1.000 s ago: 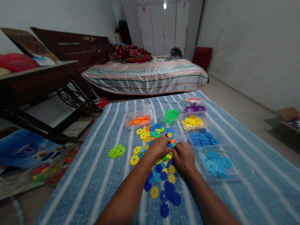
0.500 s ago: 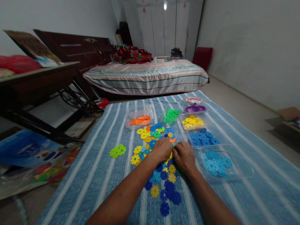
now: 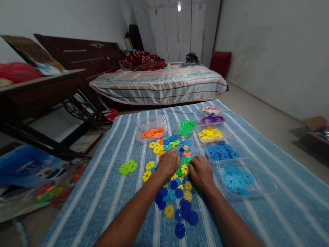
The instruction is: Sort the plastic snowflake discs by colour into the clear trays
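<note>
Handling: both hands are working in disc pile [image 3: 177, 197], mid-pick.
L hand [image 3: 168, 163]: is curling knuckles-up on pile; contents can't tell.
R hand [image 3: 202, 171]: is touching yellow disc [image 3: 184, 169] btwn hands; grip can't tell.
Next move: prob. needing clean pinch on one disc, since neighbours are overlapping.
Surface: striped cloth [image 3: 102, 199] is lying under hands; clear tray [image 3: 269, 188] sitting just right of R hand.
Room: bed [image 3: 159, 84] & wardrobe [image 3: 180, 31] standing well beyond hands.

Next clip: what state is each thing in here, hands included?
Pile of mixed-colour plastic flower discs: loose, unsorted, on striped blue cloth.
Left hand: curled, resting on the pile.
Right hand: curled, resting on the pile.
Clear plastic tray of orange discs: open, partly filled.
Clear plastic tray of light-blue discs: open, partly filled.
</note>
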### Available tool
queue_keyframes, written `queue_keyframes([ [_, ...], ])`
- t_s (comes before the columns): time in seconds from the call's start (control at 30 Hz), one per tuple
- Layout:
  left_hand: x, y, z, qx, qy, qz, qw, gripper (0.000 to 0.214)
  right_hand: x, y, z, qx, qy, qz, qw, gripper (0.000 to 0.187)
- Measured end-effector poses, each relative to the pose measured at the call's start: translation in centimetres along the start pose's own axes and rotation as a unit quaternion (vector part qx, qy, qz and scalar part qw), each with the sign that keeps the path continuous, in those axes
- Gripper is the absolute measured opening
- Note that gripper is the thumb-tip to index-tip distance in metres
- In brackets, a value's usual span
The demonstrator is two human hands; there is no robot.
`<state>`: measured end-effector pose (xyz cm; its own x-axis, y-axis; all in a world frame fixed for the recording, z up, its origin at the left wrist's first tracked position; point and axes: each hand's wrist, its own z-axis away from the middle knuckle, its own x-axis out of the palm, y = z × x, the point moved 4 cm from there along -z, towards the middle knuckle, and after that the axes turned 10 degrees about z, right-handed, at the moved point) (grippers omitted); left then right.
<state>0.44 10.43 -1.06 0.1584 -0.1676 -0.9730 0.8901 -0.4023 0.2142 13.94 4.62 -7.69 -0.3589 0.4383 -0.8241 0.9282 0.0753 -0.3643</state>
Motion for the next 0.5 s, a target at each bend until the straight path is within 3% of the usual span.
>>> queue_keyframes([
  [0.13,-0.9,-1.0,-1.0,-0.053,0.008,0.071,0.996,0.03,-0.1,-0.1,0.0,0.001,0.001,0.004,1.0,0.019],
  [0.23,-1.7,0.5,-2.0,-0.048,0.016,0.207,0.977,0.029,-0.1,-0.1,0.0,0.001,0.0,0.004,1.0,0.019],
  [0.4,-2.9,4.9,-3.4,-0.002,0.0,0.497,0.868,0.032,-0.2,0.0,0.0,0.001,0.002,-0.005,1.0,0.018],
  [0.43,-3.0,5.1,-3.7,-0.002,0.002,0.502,0.865,0.031,-0.1,0.0,0.0,0.001,0.001,-0.006,1.0,0.018],
  [0.5,-3.2,4.6,-4.1,-0.004,0.031,0.432,0.901,0.026,-0.1,0.0,0.0,0.001,0.0,-0.007,1.0,0.019],
])
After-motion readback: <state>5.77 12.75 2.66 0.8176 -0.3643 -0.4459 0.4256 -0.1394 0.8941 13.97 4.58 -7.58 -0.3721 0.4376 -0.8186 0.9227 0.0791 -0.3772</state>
